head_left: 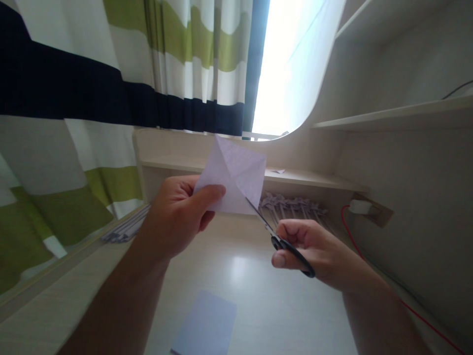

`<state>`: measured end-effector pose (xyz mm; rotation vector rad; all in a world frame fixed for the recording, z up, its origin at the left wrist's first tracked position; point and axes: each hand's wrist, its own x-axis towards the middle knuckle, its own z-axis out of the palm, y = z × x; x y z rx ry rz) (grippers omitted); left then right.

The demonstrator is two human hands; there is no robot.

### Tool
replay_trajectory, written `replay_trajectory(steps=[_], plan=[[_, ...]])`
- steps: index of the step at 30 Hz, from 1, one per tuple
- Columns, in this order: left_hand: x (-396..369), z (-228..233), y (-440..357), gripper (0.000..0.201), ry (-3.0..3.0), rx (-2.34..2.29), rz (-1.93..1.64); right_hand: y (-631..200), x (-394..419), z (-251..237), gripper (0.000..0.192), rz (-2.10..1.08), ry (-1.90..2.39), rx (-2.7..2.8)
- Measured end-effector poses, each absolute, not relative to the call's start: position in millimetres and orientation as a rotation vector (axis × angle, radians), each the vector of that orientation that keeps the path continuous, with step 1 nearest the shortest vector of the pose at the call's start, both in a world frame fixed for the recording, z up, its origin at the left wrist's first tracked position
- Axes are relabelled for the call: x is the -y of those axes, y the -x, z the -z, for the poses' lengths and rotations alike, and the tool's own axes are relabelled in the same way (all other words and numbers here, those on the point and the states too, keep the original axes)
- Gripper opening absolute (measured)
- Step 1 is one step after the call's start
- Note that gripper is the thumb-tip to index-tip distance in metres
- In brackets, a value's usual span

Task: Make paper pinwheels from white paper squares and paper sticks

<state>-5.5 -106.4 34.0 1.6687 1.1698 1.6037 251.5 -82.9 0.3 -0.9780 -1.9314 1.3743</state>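
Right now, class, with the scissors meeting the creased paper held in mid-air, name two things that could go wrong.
1. The left hand pinches the creased paper close to where the scissors enter its lower edge, so the thumb may be nicked.
2. The paper hangs unsupported above the desk, held at one corner only; it may bend and the cut may wander off the crease.
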Motion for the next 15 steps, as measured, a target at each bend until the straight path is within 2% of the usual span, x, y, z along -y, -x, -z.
replay_trajectory(steps=[15], plan=[[98.7,-31.5,5.8,0.040,-1.572,-1.066,-1.471,-252.1,81.7,0.3,0.045,-1.402,0.964,1.923]])
